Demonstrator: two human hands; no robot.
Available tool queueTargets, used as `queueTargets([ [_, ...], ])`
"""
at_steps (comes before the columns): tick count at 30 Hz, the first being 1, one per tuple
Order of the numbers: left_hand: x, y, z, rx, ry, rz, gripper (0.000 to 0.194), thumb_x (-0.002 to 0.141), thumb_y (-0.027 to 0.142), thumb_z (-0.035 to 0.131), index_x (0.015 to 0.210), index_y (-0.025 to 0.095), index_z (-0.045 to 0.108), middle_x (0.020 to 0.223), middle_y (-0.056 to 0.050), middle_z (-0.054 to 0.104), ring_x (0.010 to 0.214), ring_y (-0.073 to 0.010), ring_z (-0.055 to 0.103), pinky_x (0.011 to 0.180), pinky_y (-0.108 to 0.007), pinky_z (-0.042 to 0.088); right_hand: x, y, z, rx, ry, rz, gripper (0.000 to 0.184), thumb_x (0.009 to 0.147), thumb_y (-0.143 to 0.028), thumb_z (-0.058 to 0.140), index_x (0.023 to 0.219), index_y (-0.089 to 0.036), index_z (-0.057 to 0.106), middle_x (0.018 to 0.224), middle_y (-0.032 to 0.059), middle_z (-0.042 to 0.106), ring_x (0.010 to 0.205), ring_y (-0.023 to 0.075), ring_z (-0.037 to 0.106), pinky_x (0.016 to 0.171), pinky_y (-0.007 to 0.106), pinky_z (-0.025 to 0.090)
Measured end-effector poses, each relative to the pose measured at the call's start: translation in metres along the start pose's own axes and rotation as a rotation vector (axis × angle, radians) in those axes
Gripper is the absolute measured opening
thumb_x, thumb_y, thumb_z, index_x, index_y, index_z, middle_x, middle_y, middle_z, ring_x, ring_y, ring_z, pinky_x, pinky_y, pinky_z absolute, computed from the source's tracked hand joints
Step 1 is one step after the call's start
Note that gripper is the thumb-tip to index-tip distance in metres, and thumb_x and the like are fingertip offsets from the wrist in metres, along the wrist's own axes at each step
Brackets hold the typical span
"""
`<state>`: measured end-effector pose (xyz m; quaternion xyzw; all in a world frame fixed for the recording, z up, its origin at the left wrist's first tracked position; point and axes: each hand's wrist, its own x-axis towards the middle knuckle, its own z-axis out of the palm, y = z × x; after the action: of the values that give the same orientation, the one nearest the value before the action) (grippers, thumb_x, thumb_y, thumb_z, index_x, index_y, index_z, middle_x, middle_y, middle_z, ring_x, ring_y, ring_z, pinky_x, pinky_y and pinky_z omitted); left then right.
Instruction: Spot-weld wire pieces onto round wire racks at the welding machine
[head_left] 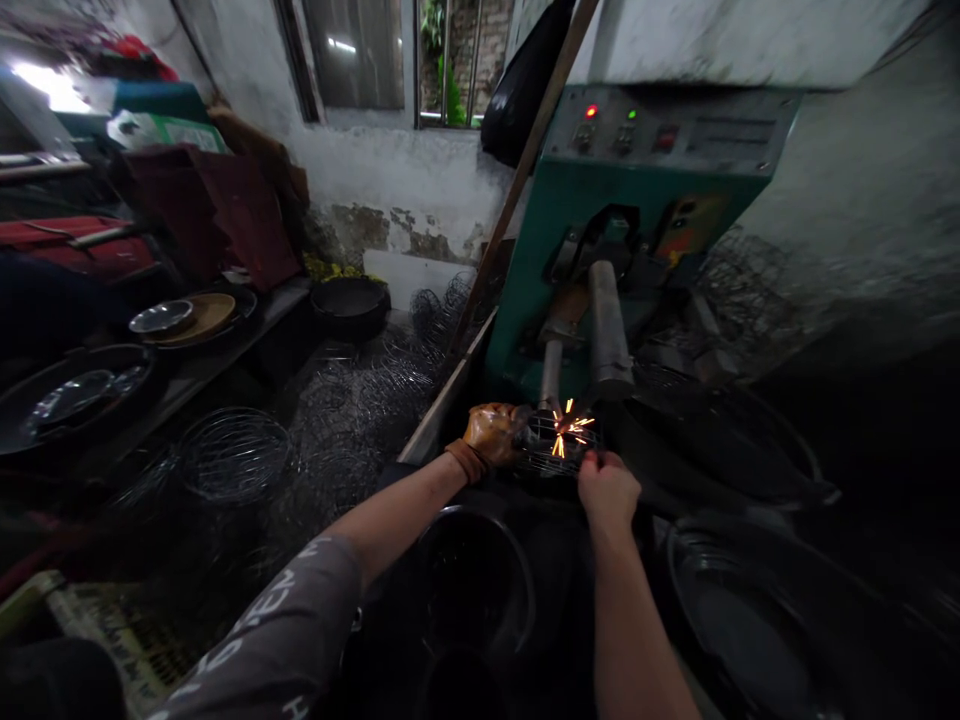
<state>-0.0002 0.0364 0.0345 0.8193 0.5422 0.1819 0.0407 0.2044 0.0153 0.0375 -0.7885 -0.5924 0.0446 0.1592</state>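
My left hand (491, 434), in a tan glove, grips the left side of a small wire mesh basket (546, 452). My bare right hand (606, 487) holds the basket's right front edge. Orange sparks (570, 428) fly from the basket's top, right under the metal arms (607, 325) of a green welding machine (570, 215). A red and a green lamp glow on the machine's control panel (660, 130).
Heaps of wire baskets (352, 400) lie to the left of the machine, with one round one (234, 452) nearer. Dark bowls (480, 580) sit below my arms and at the right (750, 600). A shelf at left (187, 320) carries pans and plates. A wooden pole (517, 170) leans against the machine.
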Motion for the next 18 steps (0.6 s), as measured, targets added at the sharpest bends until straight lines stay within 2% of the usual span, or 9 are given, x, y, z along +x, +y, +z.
queueTargets([
  [3, -0.009, -0.006, 0.012, -0.104, 0.134, -0.006, 0.084, 0.08, 0.058, 0.069, 0.151, 0.017, 0.048, 0.137, -0.012, 0.065, 0.126, -0.0307, 0.06, 0.11, -0.045, 0.048, 0.001, 0.003, 0.003, 0.018, 0.042, -0.01, 0.035, 0.095, -0.026, 0.045, 0.102, -0.005, 0.073, 0.085, 0.0199, 0.073, 0.082, 0.0296, 0.068, 0.075, 0.035, 0.046],
  [5, -0.019, -0.014, 0.02, -0.186, 0.217, -0.105, 0.096, 0.075, 0.059, 0.073, 0.154, 0.012, 0.042, 0.144, -0.015, 0.059, 0.133, -0.0302, 0.056, 0.115, -0.042, 0.045, 0.002, 0.005, 0.005, 0.04, 0.047, -0.018, 0.036, 0.094, -0.027, 0.046, 0.1, -0.005, 0.073, 0.087, 0.0201, 0.073, 0.083, 0.0296, 0.068, 0.076, 0.035, 0.047],
  [7, -0.029, -0.02, 0.025, -0.257, 0.203, -0.238, 0.095, 0.075, 0.056, 0.073, 0.153, 0.011, 0.044, 0.143, -0.016, 0.06, 0.132, -0.0298, 0.057, 0.113, -0.04, 0.047, 0.005, 0.008, 0.008, 0.08, 0.05, -0.021, 0.037, 0.093, -0.028, 0.044, 0.1, -0.006, 0.074, 0.088, 0.0194, 0.074, 0.084, 0.0294, 0.068, 0.077, 0.035, 0.047],
  [9, -0.035, -0.024, 0.025, -0.299, 0.164, -0.289, 0.086, 0.076, 0.052, 0.072, 0.149, 0.013, 0.05, 0.138, -0.014, 0.064, 0.127, -0.0288, 0.062, 0.109, -0.04, 0.05, 0.01, 0.014, 0.012, 0.14, 0.045, -0.004, 0.038, 0.092, -0.029, 0.045, 0.099, -0.008, 0.075, 0.087, 0.0188, 0.074, 0.084, 0.0294, 0.067, 0.077, 0.035, 0.048],
  [14, -0.023, -0.017, 0.01, -0.213, 0.211, -0.086, 0.087, 0.069, 0.059, 0.076, 0.143, 0.016, 0.057, 0.129, -0.013, 0.069, 0.12, -0.0305, 0.065, 0.104, -0.042, 0.052, 0.022, 0.038, 0.026, 0.346, 0.009, 0.131, 0.031, 0.082, -0.031, 0.052, 0.086, -0.009, 0.074, 0.075, 0.0151, 0.071, 0.076, 0.028, 0.064, 0.071, 0.034, 0.047],
  [18, -0.005, -0.005, 0.004, -0.101, 0.118, 0.011, 0.09, 0.071, 0.064, 0.073, 0.144, 0.016, 0.056, 0.125, -0.013, 0.071, 0.115, -0.0327, 0.067, 0.1, -0.044, 0.053, 0.026, 0.053, 0.034, 0.408, -0.013, 0.227, 0.03, 0.082, -0.033, 0.054, 0.084, -0.011, 0.074, 0.066, 0.0111, 0.068, 0.072, 0.0272, 0.062, 0.066, 0.032, 0.046],
])
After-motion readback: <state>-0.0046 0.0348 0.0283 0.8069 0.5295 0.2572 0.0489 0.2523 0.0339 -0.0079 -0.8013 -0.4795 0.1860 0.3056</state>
